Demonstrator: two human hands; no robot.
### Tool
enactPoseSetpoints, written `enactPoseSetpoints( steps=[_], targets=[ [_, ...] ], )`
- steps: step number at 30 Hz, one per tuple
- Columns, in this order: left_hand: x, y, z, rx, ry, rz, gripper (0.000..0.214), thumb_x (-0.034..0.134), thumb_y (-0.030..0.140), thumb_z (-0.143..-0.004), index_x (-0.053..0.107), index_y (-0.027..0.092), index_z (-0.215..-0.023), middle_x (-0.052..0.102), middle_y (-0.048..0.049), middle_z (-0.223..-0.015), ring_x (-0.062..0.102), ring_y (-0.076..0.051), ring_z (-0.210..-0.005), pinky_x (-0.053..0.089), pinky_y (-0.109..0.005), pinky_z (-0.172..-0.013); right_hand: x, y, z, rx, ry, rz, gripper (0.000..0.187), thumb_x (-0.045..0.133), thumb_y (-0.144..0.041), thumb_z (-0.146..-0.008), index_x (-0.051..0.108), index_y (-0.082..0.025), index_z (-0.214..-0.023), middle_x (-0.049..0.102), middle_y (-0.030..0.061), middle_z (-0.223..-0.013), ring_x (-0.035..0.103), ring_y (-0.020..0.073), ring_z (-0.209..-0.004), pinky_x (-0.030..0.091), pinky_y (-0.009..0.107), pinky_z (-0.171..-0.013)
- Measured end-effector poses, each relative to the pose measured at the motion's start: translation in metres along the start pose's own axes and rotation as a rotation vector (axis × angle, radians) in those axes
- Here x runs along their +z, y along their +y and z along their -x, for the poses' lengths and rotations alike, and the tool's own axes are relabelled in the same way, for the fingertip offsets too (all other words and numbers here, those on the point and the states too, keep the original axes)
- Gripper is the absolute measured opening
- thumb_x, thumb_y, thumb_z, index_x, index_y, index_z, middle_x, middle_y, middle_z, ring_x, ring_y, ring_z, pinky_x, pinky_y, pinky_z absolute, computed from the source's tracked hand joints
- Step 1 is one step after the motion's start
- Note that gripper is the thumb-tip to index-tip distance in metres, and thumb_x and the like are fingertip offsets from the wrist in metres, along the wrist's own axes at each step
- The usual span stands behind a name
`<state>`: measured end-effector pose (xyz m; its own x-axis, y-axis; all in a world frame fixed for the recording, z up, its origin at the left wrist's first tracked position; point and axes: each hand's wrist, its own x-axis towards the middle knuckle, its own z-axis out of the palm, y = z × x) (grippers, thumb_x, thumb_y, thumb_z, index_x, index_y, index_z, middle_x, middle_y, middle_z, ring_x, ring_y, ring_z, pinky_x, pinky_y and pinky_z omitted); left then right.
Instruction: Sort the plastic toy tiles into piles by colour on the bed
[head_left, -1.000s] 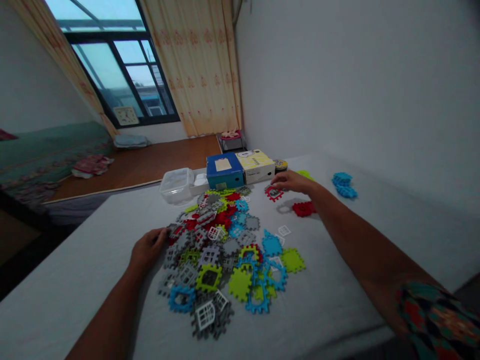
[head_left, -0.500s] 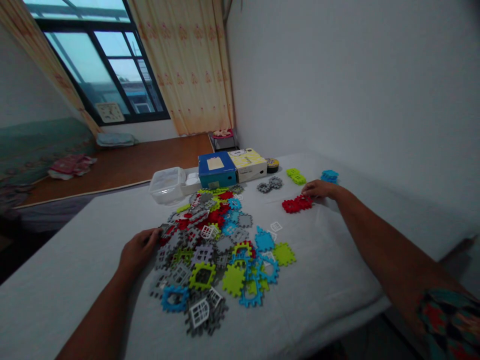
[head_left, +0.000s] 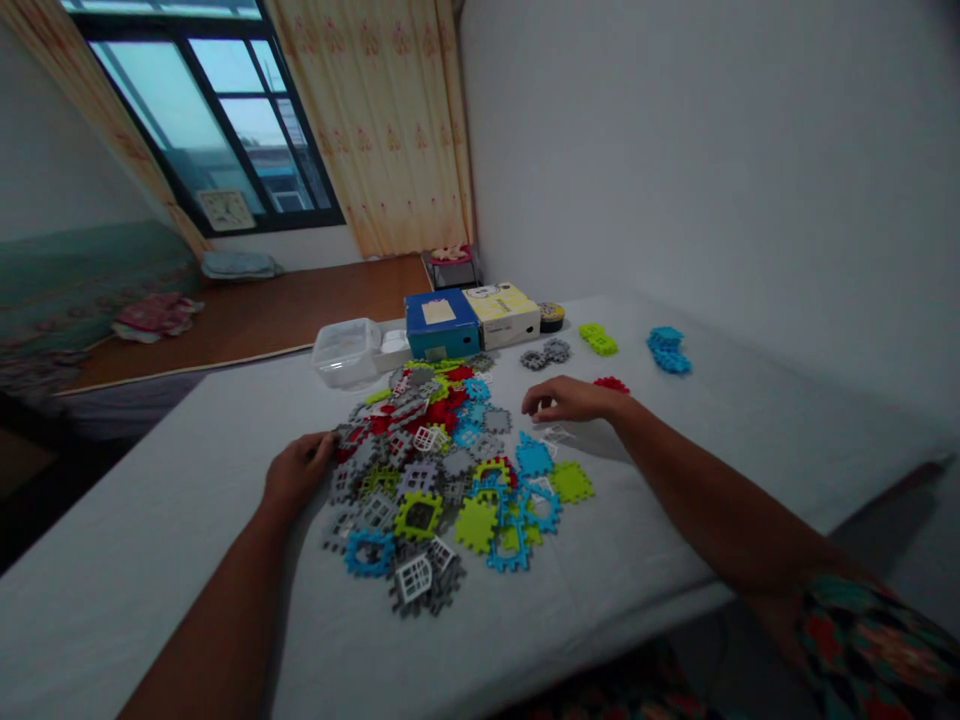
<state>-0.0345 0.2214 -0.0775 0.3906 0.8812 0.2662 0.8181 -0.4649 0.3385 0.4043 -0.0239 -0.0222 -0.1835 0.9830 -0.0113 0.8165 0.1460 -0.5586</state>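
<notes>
A heap of flat, notched plastic building pieces [head_left: 420, 505] in grey, red, lime and blue lies on the white-covered table. My left hand [head_left: 296, 475] rests at the heap's left edge, its fingers curled against grey and red pieces; what they grip, if anything, is hidden. Over the table just right of the heap hovers my right hand [head_left: 566, 400], fingers loosely bent and apart, with nothing visible in them. Behind its wrist, red pieces [head_left: 611, 383] are partly hidden. Small white window-shaped pieces [head_left: 555, 436] lie below this hand.
Sorted groups stand farther back: grey pieces [head_left: 546, 352], lime pieces [head_left: 598, 339] and blue pieces [head_left: 669, 350]. Behind the heap are a clear plastic tub [head_left: 346, 352], a blue box [head_left: 441, 325], a yellow-and-white box [head_left: 502, 315] and a round tin [head_left: 551, 317]. A wall borders the right.
My right hand has left the red pieces and moved left toward the heap. My left hand stays at the heap's edge. The camera view has shifted slightly.
</notes>
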Motion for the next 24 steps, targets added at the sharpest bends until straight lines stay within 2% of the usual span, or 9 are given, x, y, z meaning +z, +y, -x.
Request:
enactPoseSetpoints(
  steps=[5,9,14,18,21,24],
  targets=[
    [-0.002,0.002,0.001,-0.009,-0.019,-0.024,0.049,0.042,0.046,-0.09,0.077,0.018,-0.11,0.076,-0.0105,-0.112,0.069,-0.027,-0.102,0.051,-0.031,-0.084,0.022,0.011,0.008,0.015,0.001,-0.066,0.044,0.069,-0.054,-0.083,0.073,-0.019,-0.108,0.072,0.0075,-0.097,0.064,0.0192,-0.083,0.049,0.03,-0.074],
    [-0.004,0.004,0.001,-0.015,-0.033,-0.024,0.05,0.042,0.045,-0.089,0.076,0.017,-0.112,0.075,-0.0109,-0.114,0.068,-0.027,-0.104,0.051,-0.032,-0.085,0.029,0.007,0.014,-0.119,-0.125,-0.087,0.062,0.081,-0.055,-0.07,0.068,-0.019,-0.118,0.066,0.0084,-0.113,0.061,0.0199,-0.095,0.049,0.03,-0.084],
    [-0.005,0.005,0.003,-0.01,-0.041,-0.002,0.053,0.042,0.049,-0.088,0.076,0.016,-0.11,0.075,-0.0108,-0.114,0.068,-0.028,-0.104,0.051,-0.032,-0.086,0.039,-0.004,0.017,-0.233,-0.14,-0.006,0.062,0.08,-0.05,-0.074,0.063,-0.021,-0.126,0.061,0.0091,-0.118,0.059,0.0217,-0.104,0.047,0.033,-0.092],
    [-0.004,0.003,0.002,-0.033,-0.028,0.03,0.052,0.043,0.051,-0.086,0.076,0.018,-0.109,0.076,-0.008,-0.111,0.069,-0.027,-0.101,0.052,-0.031,-0.083,0.039,-0.003,0.018,-0.227,-0.104,-0.005,0.061,0.079,-0.043,-0.076,0.06,-0.022,-0.13,0.061,0.0092,-0.122,0.059,0.0219,-0.106,0.048,0.035,-0.094],
    [-0.003,0.001,0.001,-0.045,-0.021,0.051,0.05,0.045,0.051,-0.085,0.077,0.019,-0.107,0.077,-0.0077,-0.11,0.07,-0.028,-0.1,0.052,-0.032,-0.081,0.035,0.004,0.017,-0.178,-0.046,-0.057,0.06,0.079,-0.039,-0.076,0.06,-0.023,-0.131,0.061,0.0088,-0.121,0.061,0.0194,-0.102,0.051,0.031,-0.088],
    [-0.003,0.0,0.001,-0.036,-0.019,0.063,0.05,0.044,0.049,-0.085,0.077,0.019,-0.106,0.077,-0.0095,-0.111,0.069,-0.029,-0.102,0.053,-0.033,-0.082,0.019,0.022,0.016,-0.057,0.122,-0.091,0.059,0.077,-0.038,-0.076,0.061,-0.022,-0.13,0.062,0.0096,-0.12,0.062,0.0198,-0.1,0.054,0.032,-0.084]
  ],
)
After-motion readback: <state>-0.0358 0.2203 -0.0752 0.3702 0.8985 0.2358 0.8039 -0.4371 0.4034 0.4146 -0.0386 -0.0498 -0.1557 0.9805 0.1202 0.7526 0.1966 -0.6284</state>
